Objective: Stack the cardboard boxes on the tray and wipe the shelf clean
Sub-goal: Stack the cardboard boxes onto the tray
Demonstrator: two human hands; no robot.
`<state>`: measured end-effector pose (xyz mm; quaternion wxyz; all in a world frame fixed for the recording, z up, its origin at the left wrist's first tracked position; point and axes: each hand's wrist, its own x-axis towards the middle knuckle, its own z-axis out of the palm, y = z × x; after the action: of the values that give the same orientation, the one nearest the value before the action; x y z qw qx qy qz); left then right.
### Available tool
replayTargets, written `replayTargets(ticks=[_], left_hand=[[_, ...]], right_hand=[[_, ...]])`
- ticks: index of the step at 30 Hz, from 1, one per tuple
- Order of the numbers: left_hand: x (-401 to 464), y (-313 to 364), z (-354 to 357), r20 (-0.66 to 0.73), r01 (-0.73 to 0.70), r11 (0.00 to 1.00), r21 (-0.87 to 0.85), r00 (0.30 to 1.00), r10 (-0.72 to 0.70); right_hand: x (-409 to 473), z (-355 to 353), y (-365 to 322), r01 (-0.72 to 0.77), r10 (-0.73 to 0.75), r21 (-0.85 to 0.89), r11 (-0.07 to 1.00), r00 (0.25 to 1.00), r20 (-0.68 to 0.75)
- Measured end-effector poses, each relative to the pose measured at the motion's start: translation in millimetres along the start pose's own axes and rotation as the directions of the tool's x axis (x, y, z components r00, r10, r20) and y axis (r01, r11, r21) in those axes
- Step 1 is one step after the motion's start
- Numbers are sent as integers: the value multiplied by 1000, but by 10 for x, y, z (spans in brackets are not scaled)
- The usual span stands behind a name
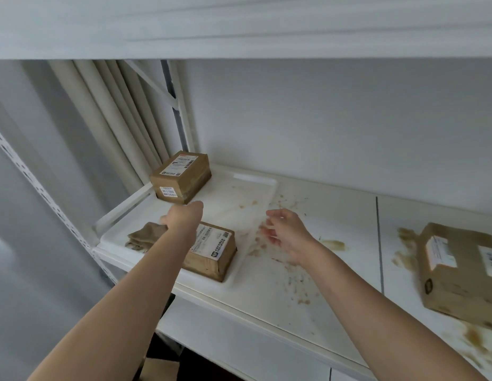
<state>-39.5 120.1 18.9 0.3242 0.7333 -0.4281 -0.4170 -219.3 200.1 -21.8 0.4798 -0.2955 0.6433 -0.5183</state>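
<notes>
— The right hand (284, 235) is hovering with fingers loosely spread, holding nothing, just past the tray's (256, 188) right edge, over brown stains (294, 273) on the shelf (335, 270).

— And the left hand (181, 218)?

— Its fingers are hiding behind the wrist; I cannot tell their state. It is reaching over the tray, between the near box (212, 251) and the far box (181, 176), beside a folded cloth (145, 237). A third box (459, 270) is sitting on the shelf, well apart at right.

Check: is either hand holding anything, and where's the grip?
Left hand reaches toward the far box; its fingers are hidden, so grip cannot be told. Right hand is open, holding nothing.
</notes>
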Motion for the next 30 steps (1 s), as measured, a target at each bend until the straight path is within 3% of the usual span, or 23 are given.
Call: replayTargets(ticks=[3, 14, 22, 30], left_hand=[[-211, 131, 249, 112, -49, 990, -135, 992, 64], [-1365, 456, 1546, 548, -116, 990, -84, 824, 143], [-2148, 540, 2296, 722, -196, 980, -34, 674, 160], [-2982, 486, 3063, 851, -201, 979, -31, 509, 131]], right_hand=[[-91, -349, -61, 54, -53, 27, 998, 997, -52], [-592, -1918, -104, 111, -51, 135, 985, 921, -386], [-980, -2924, 4, 91, -53, 45, 995, 840, -540], [-1415, -3862, 160, -38, 4, -32, 999, 708, -707]])
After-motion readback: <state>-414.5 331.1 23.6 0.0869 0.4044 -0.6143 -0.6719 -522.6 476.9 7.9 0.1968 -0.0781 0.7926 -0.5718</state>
